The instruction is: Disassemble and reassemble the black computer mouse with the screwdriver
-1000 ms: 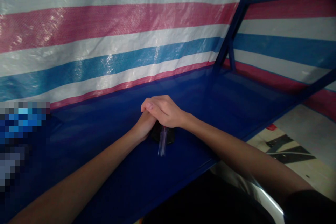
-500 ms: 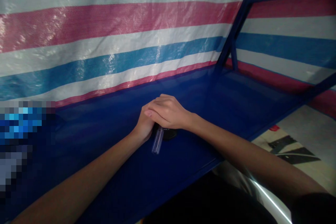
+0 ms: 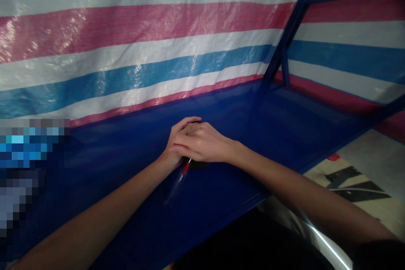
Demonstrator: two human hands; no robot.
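Observation:
Near the middle of the blue tabletop (image 3: 136,135), both hands are closed together around a dark round object (image 3: 199,165). Only its near lower edge and a bit of its far side show; its kind is hidden. My left hand (image 3: 174,145) wraps its left side, fingers curving along the back. Laid over the top is my right hand (image 3: 204,141), thumb crossing toward the left hand. A screwdriver (image 3: 179,180) with a clear handle and red collar slants out below the hands, its thin metal shaft running under the right thumb. The tip is out of sight.
A striped plastic sheet (image 3: 152,21) stands behind the table. Blue frame bars (image 3: 284,38) rise at the back right. Pixelated items (image 3: 28,147) lie at the left edge. Below the table on the right are dark flat pieces (image 3: 360,190) on a pale surface.
The screwdriver has swung and slid out toward the lower left, so its red collar and shaft now show. My left fingers have lifted apart from the right hand, uncovering part of the object.

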